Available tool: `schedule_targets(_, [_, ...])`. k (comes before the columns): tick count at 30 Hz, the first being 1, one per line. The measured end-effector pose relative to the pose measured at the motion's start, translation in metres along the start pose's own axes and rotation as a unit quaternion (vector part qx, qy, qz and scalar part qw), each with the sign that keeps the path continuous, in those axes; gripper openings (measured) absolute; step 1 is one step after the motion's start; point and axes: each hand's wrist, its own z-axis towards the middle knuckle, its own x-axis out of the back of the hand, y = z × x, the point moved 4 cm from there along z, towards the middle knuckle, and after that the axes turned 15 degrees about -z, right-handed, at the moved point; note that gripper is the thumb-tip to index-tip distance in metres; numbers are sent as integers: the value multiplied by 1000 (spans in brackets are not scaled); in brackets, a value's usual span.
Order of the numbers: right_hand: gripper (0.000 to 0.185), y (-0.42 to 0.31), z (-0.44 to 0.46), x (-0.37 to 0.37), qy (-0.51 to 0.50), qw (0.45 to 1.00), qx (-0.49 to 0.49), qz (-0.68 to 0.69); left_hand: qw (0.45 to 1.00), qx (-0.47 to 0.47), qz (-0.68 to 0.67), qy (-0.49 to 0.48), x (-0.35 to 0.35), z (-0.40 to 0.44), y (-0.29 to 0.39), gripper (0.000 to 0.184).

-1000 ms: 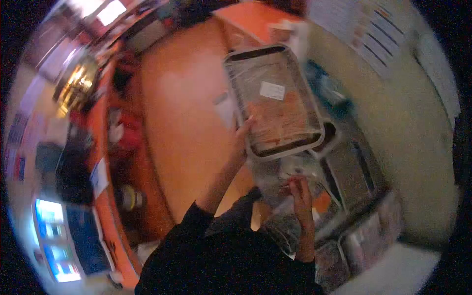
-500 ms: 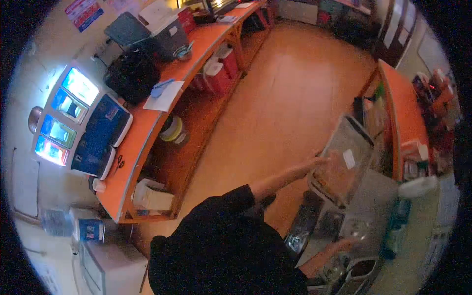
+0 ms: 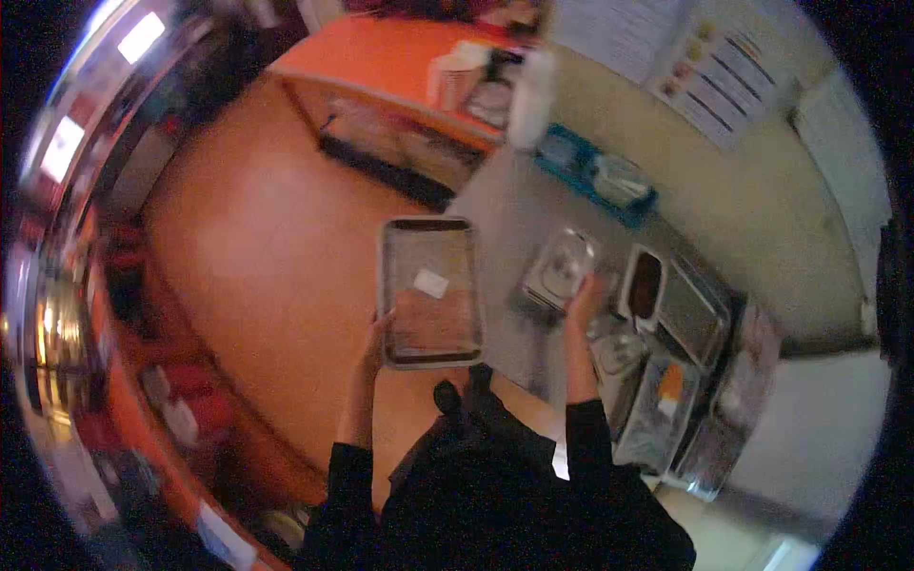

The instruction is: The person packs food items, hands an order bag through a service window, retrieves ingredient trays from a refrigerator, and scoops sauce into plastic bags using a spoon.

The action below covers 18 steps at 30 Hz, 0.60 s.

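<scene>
My left hand (image 3: 378,335) grips the left side of a shallow rectangular metal tray (image 3: 458,257), holding it out over the floor beside the counter. Through its clear cover show pinkish-orange contents, with a white label on top. My right hand (image 3: 586,299), blurred, is closed at the right edge of a shiny small metal pan (image 3: 560,270) over the grey counter. Whether this pan is lifted or resting there I cannot make out. Close by on the right is a pan with dark brown contents (image 3: 646,284).
The grey counter (image 3: 509,328) also bears a covered container with orange contents (image 3: 657,419) and an empty-looking metal tray (image 3: 694,309). A teal caddy (image 3: 595,173) stands against the wall. An orange-topped counter (image 3: 381,62) adjoins at the far end; orange floor (image 3: 248,257) stretches left.
My view has swung right toward the grey counter. The tray stays in my left hand and now appears more upright in view. My right hand remains beside the metal pan.
</scene>
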Motion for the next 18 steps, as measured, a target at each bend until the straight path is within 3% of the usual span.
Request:
schedule_targets(2, [32, -8, 0, 4, 68, 954, 178, -234, 998, 35, 48, -22, 4, 6, 0, 52])
schedule_targets(4, [31, -16, 4, 10, 29, 984, 129, -118, 993, 65, 94, -36, -10, 20, -7, 52])
schedule_targets(7, [34, -2, 14, 7, 51, 979, 126, -152, 989, 68, 128, -14, -19, 27, -4, 48])
schedule_targets(9, [40, 15, 23, 3, 58, 930, 232, -280, 981, -48, 128, -140, -36, 29, -5, 43])
schedule_targets(10, [40, 2, 17, 10, 60, 931, 222, -284, 980, -39, 134, -142, -43, 27, -5, 43])
schedule_targets(11, [40, -27, 5, 22, 24, 970, 124, -206, 964, -71, 203, -155, -51, 23, 5, 41])
schedule_targets(13, [41, -27, 7, 29, 3, 990, 22, -141, 944, -87, 260, -182, -61, 54, -8, 40])
schedule_targets(15, [28, -32, -10, 43, 18, 955, 151, -253, 944, -84, 268, -172, -62, 60, -10, 39])
schedule_targets(18, [38, -90, -56, 97, 45, 929, 206, -305, 961, -76, 208, -166, -65, 68, -16, 40])
